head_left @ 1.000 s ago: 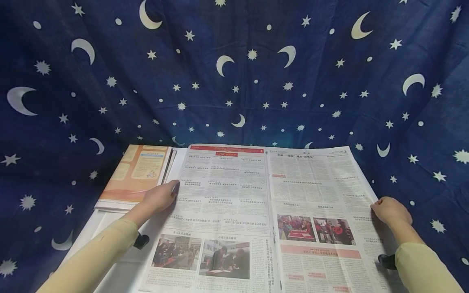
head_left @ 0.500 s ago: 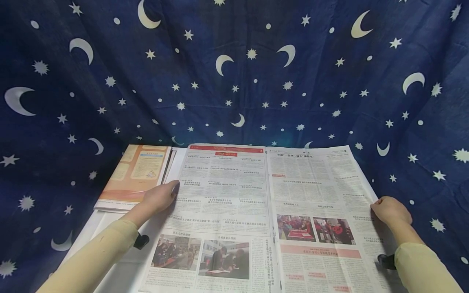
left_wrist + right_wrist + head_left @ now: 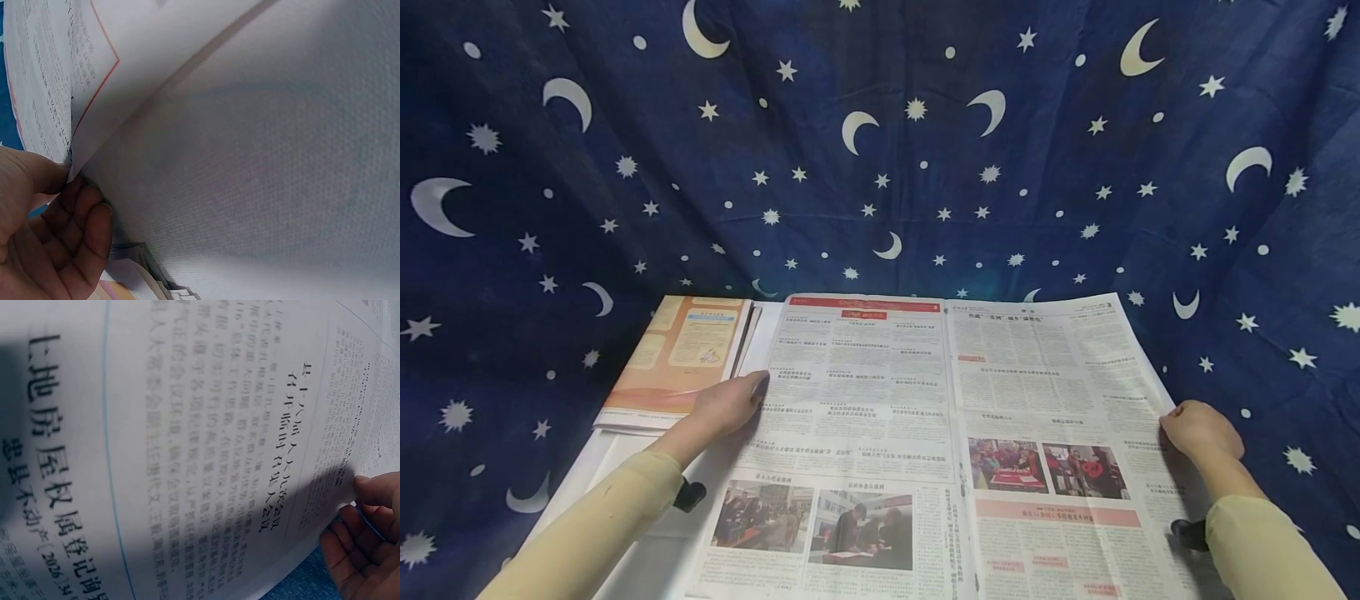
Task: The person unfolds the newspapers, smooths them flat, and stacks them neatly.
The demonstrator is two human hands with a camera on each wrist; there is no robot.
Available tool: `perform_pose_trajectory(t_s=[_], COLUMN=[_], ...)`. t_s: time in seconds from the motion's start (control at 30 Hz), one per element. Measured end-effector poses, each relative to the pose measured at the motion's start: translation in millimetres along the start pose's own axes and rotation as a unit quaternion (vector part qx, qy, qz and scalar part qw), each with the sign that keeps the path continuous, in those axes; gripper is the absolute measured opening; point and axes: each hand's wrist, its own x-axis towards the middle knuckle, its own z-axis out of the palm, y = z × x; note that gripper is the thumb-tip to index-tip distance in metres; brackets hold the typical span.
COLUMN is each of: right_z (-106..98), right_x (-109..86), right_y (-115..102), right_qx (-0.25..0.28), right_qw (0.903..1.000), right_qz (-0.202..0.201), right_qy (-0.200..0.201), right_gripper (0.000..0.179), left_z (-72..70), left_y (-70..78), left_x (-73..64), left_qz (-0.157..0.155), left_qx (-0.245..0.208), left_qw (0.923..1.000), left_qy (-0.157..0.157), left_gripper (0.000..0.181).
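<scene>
Moon-and-star curtain (image 3: 902,192) hanging behind; worktop (image 3: 658,537) stretching below; broadsheet newspaper (image 3: 891,421) lying open over it | uneven pulling could be ripping the thin paper along its centre fold | page tops pointing at the curtain, pages' long axis running near to far | left hand (image 3: 733,402), right hand (image 3: 1204,433): both pinching opposite side edges, nearly closed

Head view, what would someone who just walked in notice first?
Probably the dark blue moon-and-star cloth, which fills the upper part of the picture. Next, I'd guess, the open newspaper below it, with the left hand and right hand pinching its opposite side edges. The orange-topped paper pile left of it adds a warm patch.
</scene>
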Motion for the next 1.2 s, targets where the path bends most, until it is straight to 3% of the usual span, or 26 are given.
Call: perform_pose_trajectory(t_s=[0.27, 0.53, 0.7, 0.8, 1.0, 1.2], right_z=[0, -1, 0, 1, 0, 5], right_x=[-0.8, -3.9, -5.6, -8.8, -18.1, -36.6], right_y=[-2, -4, -4, -8, -47, -120], right_qx=[-0.009, -0.002, -0.004, -0.003, 0.038, 0.103], right_qw=[1.0, 0.9998, 0.9992, 0.9969, 0.979, 0.9586], right_qz=[0.001, -0.011, -0.029, -0.052, -0.148, -0.236], right_qy=[0.003, 0.019, 0.028, 0.059, 0.135, 0.121], right_gripper=[0.027, 0.024, 0.026, 0.033, 0.042, 0.044], left_z=[-0.5, 2.0, 3.7, 2.9, -13.2, -37.7], left_y=[-0.2, -0.2, -2.8, -5.4, -15.9, -34.5], left_x=[-1.9, -1.8, -3.8, -5.7, -11.9, -21.1], left_qz=[0.011, 0.024, 0.048, 0.068, 0.092, 0.064], left_qx=[0.015, 0.041, 0.063, 0.054, -0.03, -0.083], left_qw=[0.9998, 0.9979, 0.9945, 0.9928, 0.9882, 0.9848], left_qy=[0.007, 0.044, 0.07, 0.082, 0.119, 0.138], left_gripper=[0.046, 0.044, 0.04, 0.042, 0.048, 0.05])
